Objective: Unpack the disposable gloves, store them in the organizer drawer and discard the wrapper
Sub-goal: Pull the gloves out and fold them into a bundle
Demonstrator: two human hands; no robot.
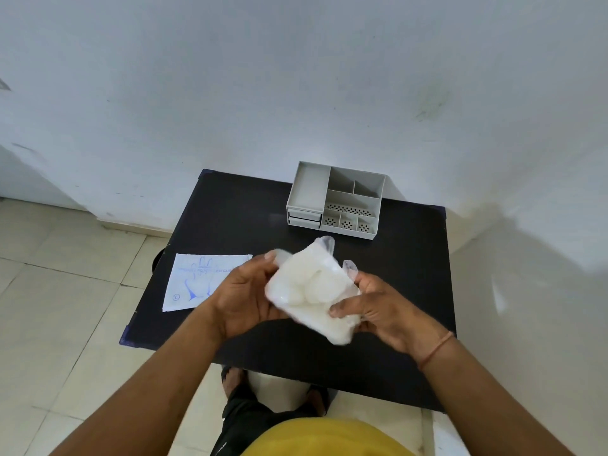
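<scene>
Gripping gloves [311, 287]: left hand [243, 297], right hand [378, 307]

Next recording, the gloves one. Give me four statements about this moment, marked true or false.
1. The left hand and the right hand both hold the gloves above the table. True.
2. The wrapper lies inside the organizer. False: it lies flat at the table's left edge, apart from the organizer.
3. The organizer's drawers are shut. True.
4. The gloves already rest in a top compartment. False: they are a bunched bundle in both hands, in front of the organizer.
</scene>
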